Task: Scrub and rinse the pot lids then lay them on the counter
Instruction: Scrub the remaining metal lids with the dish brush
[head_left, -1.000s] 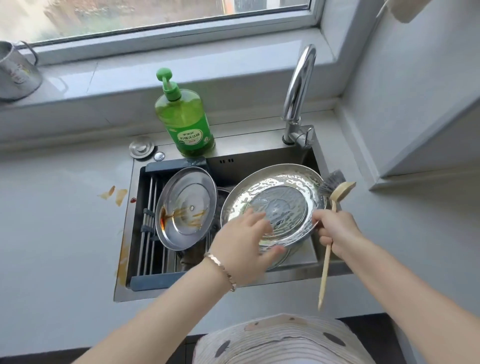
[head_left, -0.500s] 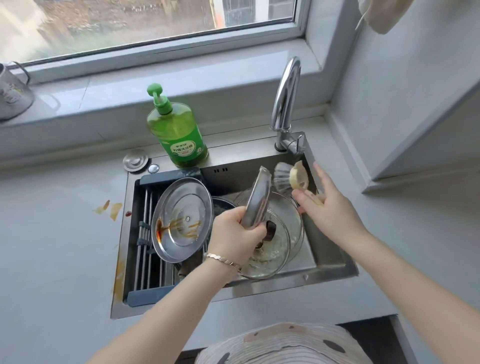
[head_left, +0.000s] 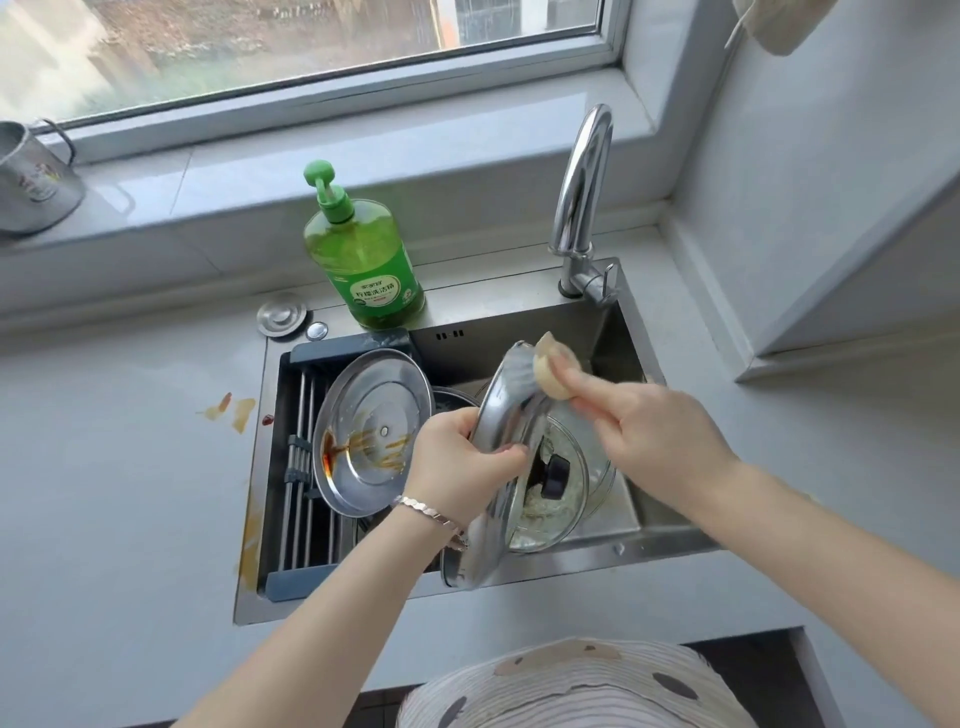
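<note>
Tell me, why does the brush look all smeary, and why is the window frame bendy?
Head view: the brush in the right hand is motion-blurred against the steel lid held by the left hand; the wide-angle lens curves the window frame; daylight glares on the faucet.

The soap bottle (head_left: 363, 260) is bright green with a green pump; the steel lid (head_left: 371, 436) on the rack is silver, streaked brown-orange. The worktop (head_left: 114, 467) is pale grey with orange-brown smears, and the brush head (head_left: 553, 371) is beige.
</note>
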